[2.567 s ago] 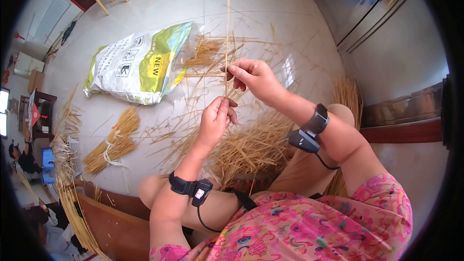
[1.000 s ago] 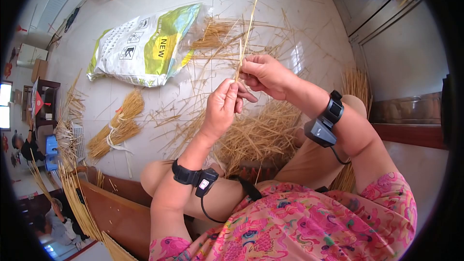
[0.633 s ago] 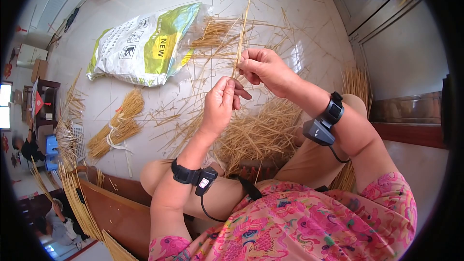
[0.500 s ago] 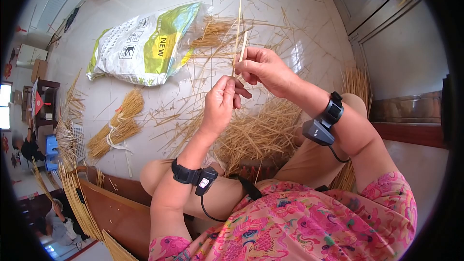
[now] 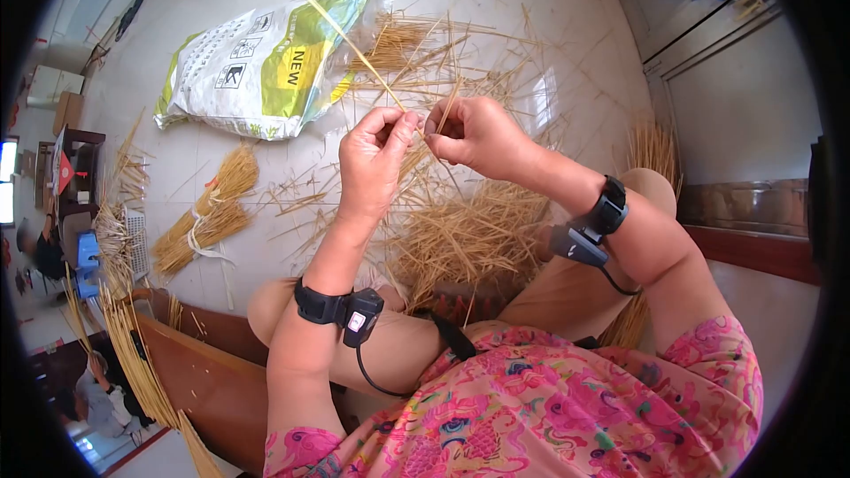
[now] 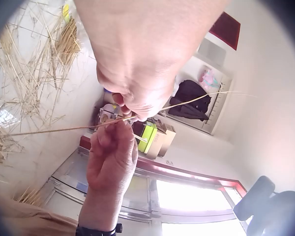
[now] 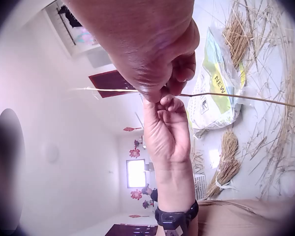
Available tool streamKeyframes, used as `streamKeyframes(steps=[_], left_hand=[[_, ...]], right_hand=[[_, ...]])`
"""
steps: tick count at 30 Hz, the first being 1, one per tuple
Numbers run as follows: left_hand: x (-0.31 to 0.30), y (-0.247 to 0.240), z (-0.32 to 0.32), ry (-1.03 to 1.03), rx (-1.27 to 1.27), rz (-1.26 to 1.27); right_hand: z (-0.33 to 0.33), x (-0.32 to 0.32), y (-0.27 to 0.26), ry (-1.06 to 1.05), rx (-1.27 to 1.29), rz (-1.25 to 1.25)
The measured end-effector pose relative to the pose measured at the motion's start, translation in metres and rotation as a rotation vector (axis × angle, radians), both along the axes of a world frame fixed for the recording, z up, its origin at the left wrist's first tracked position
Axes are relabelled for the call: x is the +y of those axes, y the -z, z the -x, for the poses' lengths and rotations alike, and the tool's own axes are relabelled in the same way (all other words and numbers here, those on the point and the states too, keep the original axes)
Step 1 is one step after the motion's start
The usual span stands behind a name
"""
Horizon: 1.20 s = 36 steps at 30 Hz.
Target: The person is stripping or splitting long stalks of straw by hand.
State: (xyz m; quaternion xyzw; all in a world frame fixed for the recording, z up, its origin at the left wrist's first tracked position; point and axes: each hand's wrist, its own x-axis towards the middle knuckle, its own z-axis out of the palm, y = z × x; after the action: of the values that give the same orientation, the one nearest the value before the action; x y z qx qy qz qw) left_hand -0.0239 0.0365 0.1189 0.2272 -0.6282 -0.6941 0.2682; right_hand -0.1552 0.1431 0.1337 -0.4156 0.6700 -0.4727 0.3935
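Note:
In the head view the left hand [image 5: 372, 159] pinches a long pale straw [image 5: 341, 31] between thumb and forefinger; the straw slants up and left past the bag. The right hand [image 5: 482, 137] is close beside it, thumb and forefinger pinched at the same straw, with a short piece rising above its fingers. Both wrist views show the fingertips nearly meeting on the thin stalk [image 6: 54, 130], which runs out on either side of the hands. Exactly where each fingertip presses is partly hidden.
A white and green bag [image 5: 274, 71] lies on the floor beyond the hands. Loose straw [image 5: 469, 239] is heaped below them, and a tied bundle [image 5: 212, 221] lies left. A brown wooden board [image 5: 208, 389] stands at lower left; metal doors [image 5: 744, 106] are at right.
The left hand has moved up and left and turned. The long straw, upright before, now slants up to the left. The head view has shifted slightly.

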Motion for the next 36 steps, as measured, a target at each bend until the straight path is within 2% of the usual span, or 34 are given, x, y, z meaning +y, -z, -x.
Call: streamKeyframes(steps=[3,6,9,12,16,19,22,25,28,31,33,35,36], left_hand=[[-0.002,-0.002,-0.001,0.022,0.0,-0.02],[-0.003,-0.005,-0.003,0.024,0.021,0.015],[-0.001,-0.01,-0.004,0.025,0.033,0.035],[-0.001,-0.01,-0.004,0.001,0.116,0.083],[-0.009,-0.013,-0.006,-0.06,0.163,0.109],[-0.01,-0.008,-0.005,-0.118,0.193,0.059],[-0.017,-0.015,-0.006,-0.241,0.337,-0.038],[-0.039,-0.016,-0.012,-0.269,0.4,-0.053],[-0.049,-0.02,-0.014,-0.391,0.363,0.01],[-0.057,-0.021,-0.016,-0.521,0.292,0.091],[-0.059,-0.017,-0.017,-0.571,0.21,0.151],[-0.057,-0.014,-0.017,-0.511,0.119,0.202],[-0.055,-0.014,-0.016,-0.479,0.074,0.226]], right_hand=[[0.0,-0.001,-0.005,-0.038,-0.093,-0.045],[-0.002,-0.003,0.002,0.002,-0.128,0.041],[-0.005,-0.004,0.0,0.008,-0.135,0.016],[-0.006,-0.004,0.01,0.153,-0.378,0.024],[0.003,-0.004,0.012,0.225,-0.253,-0.019],[0.005,-0.004,0.012,0.281,-0.3,-0.031],[0.011,-0.006,0.02,0.438,-0.418,-0.012],[0.022,-0.004,0.013,0.341,-0.189,-0.171],[0.018,0.001,0.002,0.172,0.049,-0.116],[0.013,0.006,0.005,-0.16,0.231,-0.201],[0.011,0.016,0.01,-0.361,0.409,-0.149],[0.008,0.023,0.017,-0.559,0.592,-0.097],[0.007,0.018,0.019,-0.495,0.535,-0.119]])
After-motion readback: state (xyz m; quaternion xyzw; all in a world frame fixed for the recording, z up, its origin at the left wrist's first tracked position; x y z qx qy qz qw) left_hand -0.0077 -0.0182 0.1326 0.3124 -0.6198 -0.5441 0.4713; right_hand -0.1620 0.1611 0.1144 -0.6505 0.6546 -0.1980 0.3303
